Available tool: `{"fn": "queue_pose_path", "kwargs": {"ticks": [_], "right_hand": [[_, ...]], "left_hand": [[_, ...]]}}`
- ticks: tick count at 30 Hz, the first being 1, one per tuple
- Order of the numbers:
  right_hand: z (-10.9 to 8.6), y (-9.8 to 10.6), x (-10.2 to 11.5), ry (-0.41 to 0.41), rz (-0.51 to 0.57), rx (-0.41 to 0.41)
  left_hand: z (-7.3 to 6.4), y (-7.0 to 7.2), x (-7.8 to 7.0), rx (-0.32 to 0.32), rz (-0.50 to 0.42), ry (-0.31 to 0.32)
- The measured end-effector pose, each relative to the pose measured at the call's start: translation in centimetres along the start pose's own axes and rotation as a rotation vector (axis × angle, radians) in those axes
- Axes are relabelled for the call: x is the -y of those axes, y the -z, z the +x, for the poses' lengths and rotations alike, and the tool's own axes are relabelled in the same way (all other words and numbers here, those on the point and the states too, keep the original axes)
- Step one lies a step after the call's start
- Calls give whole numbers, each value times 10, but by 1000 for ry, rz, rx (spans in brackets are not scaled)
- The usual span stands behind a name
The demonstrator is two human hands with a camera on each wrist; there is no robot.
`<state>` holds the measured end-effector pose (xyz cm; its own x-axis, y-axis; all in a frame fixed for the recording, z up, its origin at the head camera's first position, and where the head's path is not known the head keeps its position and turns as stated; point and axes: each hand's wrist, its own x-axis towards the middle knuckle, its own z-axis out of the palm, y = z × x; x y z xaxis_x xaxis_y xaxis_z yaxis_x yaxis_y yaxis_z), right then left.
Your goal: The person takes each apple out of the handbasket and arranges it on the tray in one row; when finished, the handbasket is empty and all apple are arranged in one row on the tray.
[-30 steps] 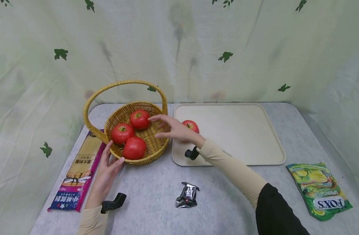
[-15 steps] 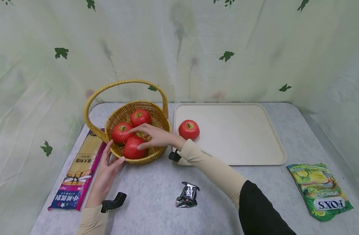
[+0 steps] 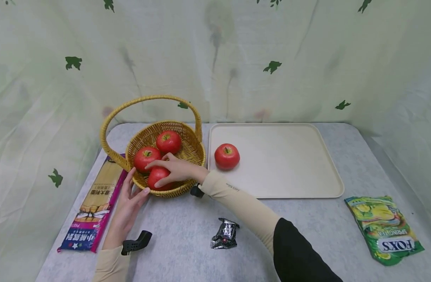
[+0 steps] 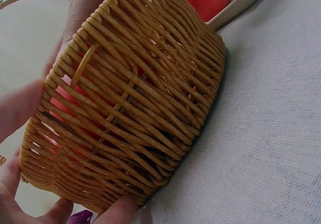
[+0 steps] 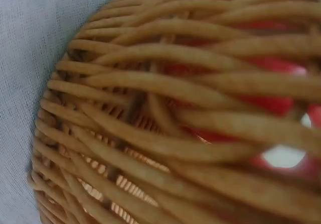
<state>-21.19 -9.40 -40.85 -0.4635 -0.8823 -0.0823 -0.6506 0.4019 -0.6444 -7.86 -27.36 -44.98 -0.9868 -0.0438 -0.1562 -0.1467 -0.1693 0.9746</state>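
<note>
A wicker basket (image 3: 191, 152) with a tall arched handle stands at the left, holding three red apples. My right hand (image 3: 180, 169) reaches over its right rim, thumb and fingers curled round the front apple (image 3: 154, 178). The other two, a left apple (image 3: 145, 156) and a back apple (image 3: 168, 141), lie just beyond the fingertips. My left hand (image 3: 125, 209) grips the basket's front left side, the thumb at the rim. In the left wrist view its fingertips press on the woven wall (image 4: 130, 103). Red shows through the weave (image 5: 150, 83) in the right wrist view.
A single apple (image 3: 227, 156) sits at the left end of a cream tray (image 3: 282, 164). A long pasta packet (image 3: 90, 211) lies left of the basket. In front is a small shiny dark wrapped packet (image 3: 224, 234), and a green FOX'S bag (image 3: 384, 229) lies far right.
My right hand has moved left and down from over the basket's right side onto the front apple, its fingers closing round it. My left hand and the basket stay put.
</note>
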Motion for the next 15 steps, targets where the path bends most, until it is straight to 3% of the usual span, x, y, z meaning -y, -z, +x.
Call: {"fn": "queue_pose_path", "kwargs": {"ticks": [9, 15], "right_hand": [[-3, -1, -4, -4, 104, -12], [-14, 7, -11, 14, 183, -90]], "left_hand": [[2, -1, -2, -4, -4, -3], [1, -1, -1, -5, -4, -2]]}}
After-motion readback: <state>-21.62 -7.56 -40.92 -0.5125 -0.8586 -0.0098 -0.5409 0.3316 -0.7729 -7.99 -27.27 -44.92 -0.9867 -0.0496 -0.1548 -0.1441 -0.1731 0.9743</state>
